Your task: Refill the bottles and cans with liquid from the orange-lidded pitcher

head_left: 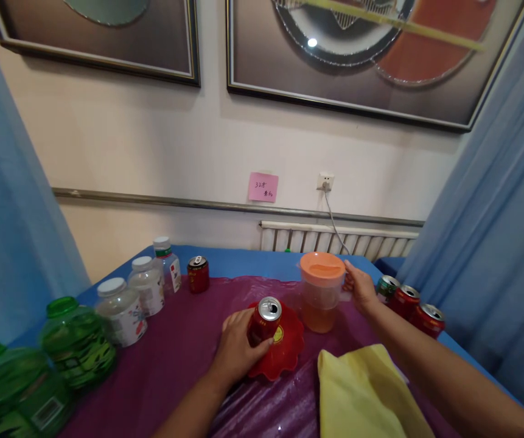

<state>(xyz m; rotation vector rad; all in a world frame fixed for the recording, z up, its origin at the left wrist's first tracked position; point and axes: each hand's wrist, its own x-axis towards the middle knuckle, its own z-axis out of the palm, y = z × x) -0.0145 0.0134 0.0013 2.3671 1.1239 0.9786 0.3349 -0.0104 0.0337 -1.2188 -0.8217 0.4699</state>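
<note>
A red can (262, 325) with an opened silver top is in my left hand (238, 340), fingers wrapped round it, over a red scalloped dish (289, 347). Right of the dish is a clear pitcher (320, 298) with an orange lid and some amber liquid low inside. My right hand (357, 285) is closed on the pitcher's handle at its right side. A folded yellow cloth (366, 392) lies in front of the pitcher on the purple sheet.
Along the left stand green jugs (79, 350), white-capped clear bottles (122, 319) and another red can (198, 275). Several cans (406, 301) line the right edge, beside my right forearm. Behind the table are a radiator (380, 243) and a plugged-in cord.
</note>
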